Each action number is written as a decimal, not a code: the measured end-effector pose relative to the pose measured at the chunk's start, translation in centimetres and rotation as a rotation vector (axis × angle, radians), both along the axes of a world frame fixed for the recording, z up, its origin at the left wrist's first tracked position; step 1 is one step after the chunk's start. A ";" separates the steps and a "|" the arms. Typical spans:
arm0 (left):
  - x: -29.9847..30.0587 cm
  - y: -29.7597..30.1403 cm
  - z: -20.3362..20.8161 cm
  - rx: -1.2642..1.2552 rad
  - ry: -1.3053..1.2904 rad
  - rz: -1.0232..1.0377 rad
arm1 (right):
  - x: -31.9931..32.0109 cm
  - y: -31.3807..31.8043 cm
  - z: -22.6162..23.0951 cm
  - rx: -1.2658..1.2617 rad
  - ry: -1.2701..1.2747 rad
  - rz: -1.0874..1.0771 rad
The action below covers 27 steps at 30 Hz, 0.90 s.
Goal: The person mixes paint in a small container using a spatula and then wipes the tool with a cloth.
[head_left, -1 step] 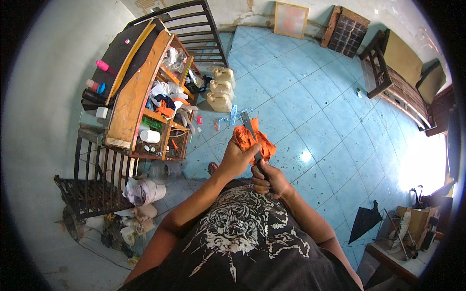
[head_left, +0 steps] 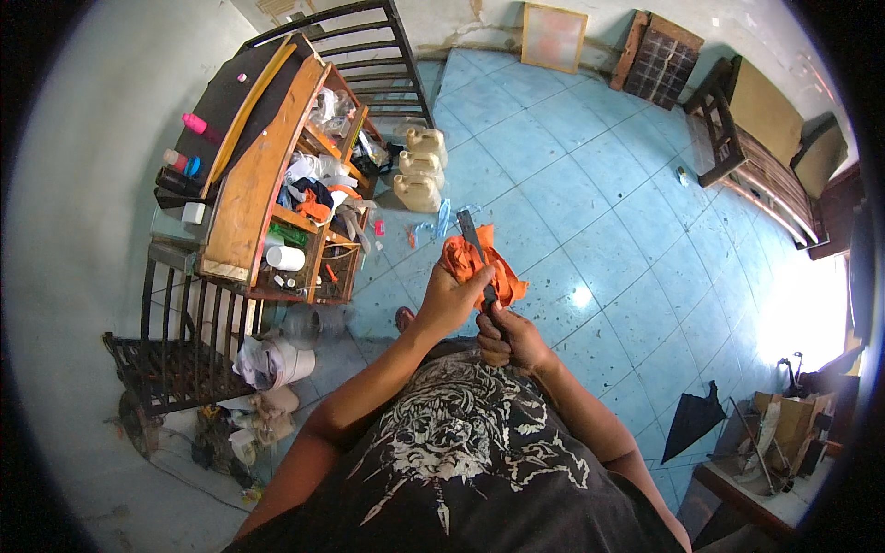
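My right hand [head_left: 513,343] is closed around the dark handle of a flat-bladed tool [head_left: 469,230], its long grey blade pointing up and slightly left, away from my body. The exact kind of blade is unclear. A crumpled orange cloth [head_left: 506,280] lies under and around the blade. Just above the right hand, my left hand [head_left: 452,300] grips the cloth, its thumb laid across the blade. The cloth sticks out on both sides of the blade, and the blade's far end is bare. Part of the handle is hidden by the right fingers.
To the left stands a wooden shelf unit [head_left: 249,184] on its side, crammed with rags, bottles and bags. Beige jugs [head_left: 418,192] line up beside it on the blue tiled floor [head_left: 590,194]. A white bucket [head_left: 293,362] sits lower left. A black umbrella [head_left: 693,422] lies at right.
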<state>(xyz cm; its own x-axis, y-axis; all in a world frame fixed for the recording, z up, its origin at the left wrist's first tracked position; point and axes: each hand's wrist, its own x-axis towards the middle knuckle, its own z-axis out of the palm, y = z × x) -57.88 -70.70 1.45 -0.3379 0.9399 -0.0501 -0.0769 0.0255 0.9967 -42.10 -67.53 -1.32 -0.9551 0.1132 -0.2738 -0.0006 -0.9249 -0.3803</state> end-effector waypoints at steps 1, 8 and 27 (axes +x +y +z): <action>-0.2 0.5 0.0 0.010 -0.041 0.071 | -0.1 -0.1 0.0 0.027 -0.014 -0.006; -3.1 6.2 1.5 0.134 -0.189 0.363 | -0.7 0.7 1.2 -0.055 0.002 -0.017; -7.7 3.0 4.0 -0.005 -0.688 0.116 | -0.9 0.7 -0.5 -0.192 0.090 0.141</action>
